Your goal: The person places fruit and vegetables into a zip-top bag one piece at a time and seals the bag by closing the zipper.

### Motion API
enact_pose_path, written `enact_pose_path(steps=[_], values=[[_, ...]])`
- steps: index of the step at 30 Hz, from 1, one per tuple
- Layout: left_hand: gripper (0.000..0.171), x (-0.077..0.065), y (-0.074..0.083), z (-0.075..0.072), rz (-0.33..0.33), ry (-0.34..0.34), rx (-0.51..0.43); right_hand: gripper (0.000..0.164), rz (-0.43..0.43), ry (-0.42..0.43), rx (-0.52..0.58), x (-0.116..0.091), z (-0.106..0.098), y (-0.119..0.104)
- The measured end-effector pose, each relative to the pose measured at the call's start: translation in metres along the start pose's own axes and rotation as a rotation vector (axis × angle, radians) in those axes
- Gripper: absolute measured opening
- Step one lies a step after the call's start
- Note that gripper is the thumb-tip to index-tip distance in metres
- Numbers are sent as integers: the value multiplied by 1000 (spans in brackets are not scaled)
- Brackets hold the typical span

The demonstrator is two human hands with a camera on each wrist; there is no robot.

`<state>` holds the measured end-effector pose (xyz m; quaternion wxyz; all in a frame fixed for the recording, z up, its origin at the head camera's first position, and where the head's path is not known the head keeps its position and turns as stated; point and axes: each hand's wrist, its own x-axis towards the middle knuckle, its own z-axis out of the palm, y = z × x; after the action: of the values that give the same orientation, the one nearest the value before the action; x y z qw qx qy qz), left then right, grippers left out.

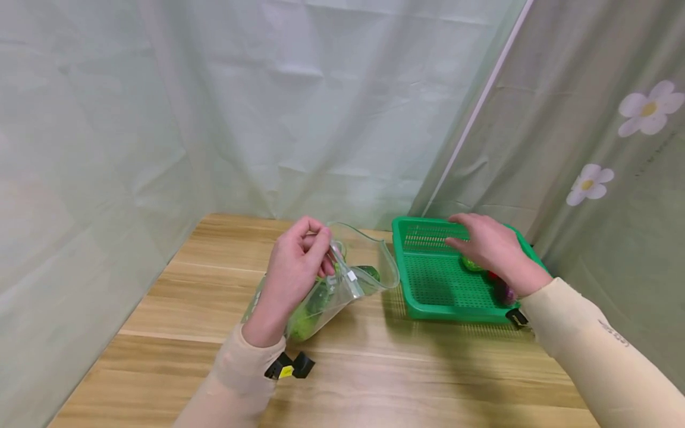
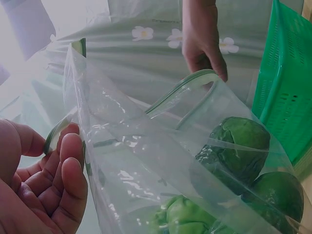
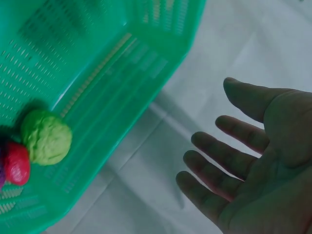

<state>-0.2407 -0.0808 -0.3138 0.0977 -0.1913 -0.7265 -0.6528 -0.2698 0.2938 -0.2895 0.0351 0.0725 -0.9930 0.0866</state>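
My left hand (image 1: 294,261) pinches the rim of a clear zip bag (image 2: 117,165) between thumb and fingers. The bag's mouth gapes toward the right, and a white slider (image 1: 351,276) sits on its zip strip. Inside lie two dark green, rounded vegetables (image 2: 241,146) and a light green, lumpy one (image 2: 183,217). Over the green basket (image 1: 428,312), my right hand (image 1: 489,244) is held with its fingers spread and nothing in them. Below it in the basket are a crinkled light green ball like a cabbage (image 3: 46,137), a red piece (image 3: 17,165) and a purple one (image 1: 505,292).
Bag and basket stand side by side on a wood-grain table (image 1: 176,315), the basket on the right. Pale curtains (image 1: 332,119) hang close behind the table and along both sides. Black wrist mounts (image 1: 289,365) stick out at both cuffs.
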Motion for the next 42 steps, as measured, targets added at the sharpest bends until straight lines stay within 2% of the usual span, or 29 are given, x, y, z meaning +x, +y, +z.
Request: enact_pose_path(steps=[12, 23, 32, 37, 42], values=[[15, -1, 0, 0, -17, 2, -7, 64, 68, -74, -32, 12, 5, 36], [16, -1, 0, 0, -19, 2, 1, 66, 107, -137, -63, 18, 8, 55], [17, -2, -1, 1, -31, 1, -8, 73, 197, -252, -19, 24, 16, 69], [19, -1, -2, 0, -26, -1, 2, 72, 203, -274, -15, 25, 20, 74], [19, -1, -2, 1, -25, -2, -3, 78, 208, -314, -3, 30, 24, 80]])
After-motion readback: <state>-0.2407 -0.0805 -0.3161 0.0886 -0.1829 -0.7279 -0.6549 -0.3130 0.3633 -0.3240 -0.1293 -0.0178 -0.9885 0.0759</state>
